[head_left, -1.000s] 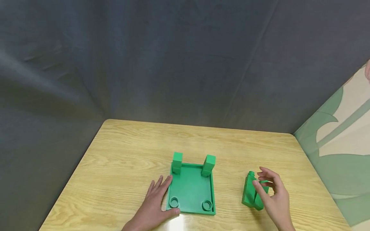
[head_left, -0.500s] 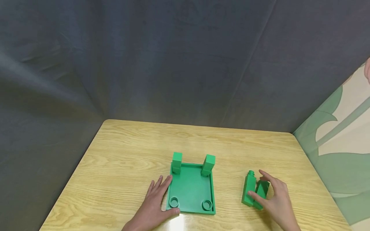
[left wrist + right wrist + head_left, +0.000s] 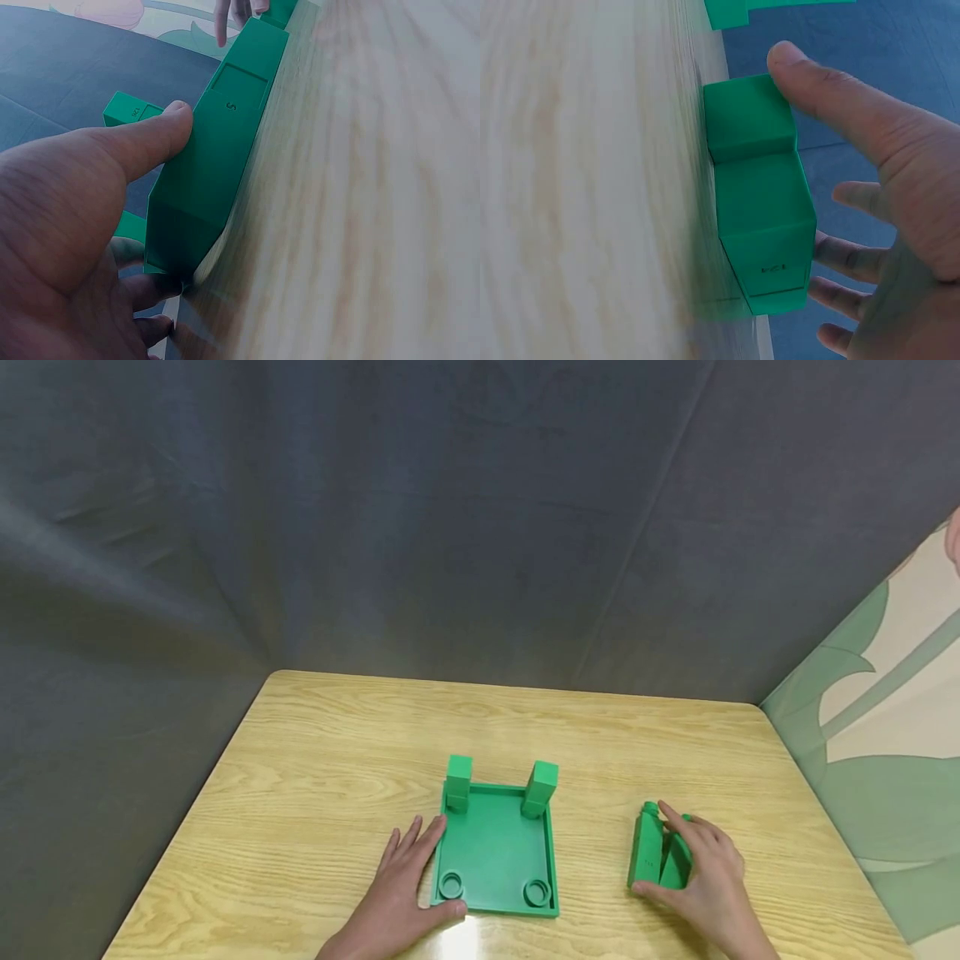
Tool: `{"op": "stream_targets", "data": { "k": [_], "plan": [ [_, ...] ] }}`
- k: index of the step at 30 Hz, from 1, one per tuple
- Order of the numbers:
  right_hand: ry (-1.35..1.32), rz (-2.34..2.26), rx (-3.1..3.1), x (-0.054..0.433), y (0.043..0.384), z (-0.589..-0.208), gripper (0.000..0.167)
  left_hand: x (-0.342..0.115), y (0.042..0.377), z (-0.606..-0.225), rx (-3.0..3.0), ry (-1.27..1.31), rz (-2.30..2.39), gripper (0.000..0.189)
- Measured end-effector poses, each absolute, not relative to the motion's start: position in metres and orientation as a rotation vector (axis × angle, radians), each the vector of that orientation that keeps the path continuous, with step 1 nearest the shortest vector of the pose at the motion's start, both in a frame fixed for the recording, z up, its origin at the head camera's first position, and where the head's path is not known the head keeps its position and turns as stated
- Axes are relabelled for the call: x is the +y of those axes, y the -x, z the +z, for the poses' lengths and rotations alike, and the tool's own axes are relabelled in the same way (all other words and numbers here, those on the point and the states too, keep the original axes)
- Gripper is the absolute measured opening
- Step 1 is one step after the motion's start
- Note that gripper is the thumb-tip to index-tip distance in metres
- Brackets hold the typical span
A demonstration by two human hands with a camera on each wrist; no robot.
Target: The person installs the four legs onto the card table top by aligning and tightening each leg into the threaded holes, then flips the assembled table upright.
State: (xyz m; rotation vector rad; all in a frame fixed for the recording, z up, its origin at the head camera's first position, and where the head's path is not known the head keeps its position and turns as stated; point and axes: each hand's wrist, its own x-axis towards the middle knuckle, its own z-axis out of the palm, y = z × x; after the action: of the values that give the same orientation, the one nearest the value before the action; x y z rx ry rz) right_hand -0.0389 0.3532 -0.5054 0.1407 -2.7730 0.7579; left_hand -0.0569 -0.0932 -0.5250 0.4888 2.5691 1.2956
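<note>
A square green tray-like tabletop [image 3: 497, 847] lies on the wooden table, with an upright block-shaped leg at each far corner and a round socket at each near corner. My left hand [image 3: 401, 889] rests at its near left corner, fingers along the left wall and thumb on the front wall [image 3: 217, 142]. To the right lie two loose green legs side by side. My right hand [image 3: 708, 877] spans the left one [image 3: 647, 852], thumb at its near end and index finger at its threaded end. The other leg [image 3: 677, 864] lies partly hidden beneath that hand.
The upright left leg [image 3: 459, 781] and right leg [image 3: 542, 787] stick up from the tabletop's far edge. A dark curtain [image 3: 480, 527] hangs behind the table, and a patterned cloth [image 3: 892, 760] borders its right side.
My right hand has moved down and left over the loose legs, bringing thumb and index finger to the ends of the left one, which has turned slightly. My left hand has stayed put.
</note>
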Motion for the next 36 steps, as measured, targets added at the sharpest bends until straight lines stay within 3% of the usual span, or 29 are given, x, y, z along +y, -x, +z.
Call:
{"op": "stream_targets", "data": {
  "k": [19, 36],
  "plan": [
    [-0.225, 0.786, -2.700, 0.338, 0.040, -0.512, 0.101, -0.093, 0.057, -0.526, 2.580, -0.487, 1.285, 0.113],
    [-0.257, 0.558, -2.703, 0.335, 0.042, -0.518, 0.108, -0.093, 0.055, -0.528, 2.601, -0.496, 1.298, 0.113]
  ]
}}
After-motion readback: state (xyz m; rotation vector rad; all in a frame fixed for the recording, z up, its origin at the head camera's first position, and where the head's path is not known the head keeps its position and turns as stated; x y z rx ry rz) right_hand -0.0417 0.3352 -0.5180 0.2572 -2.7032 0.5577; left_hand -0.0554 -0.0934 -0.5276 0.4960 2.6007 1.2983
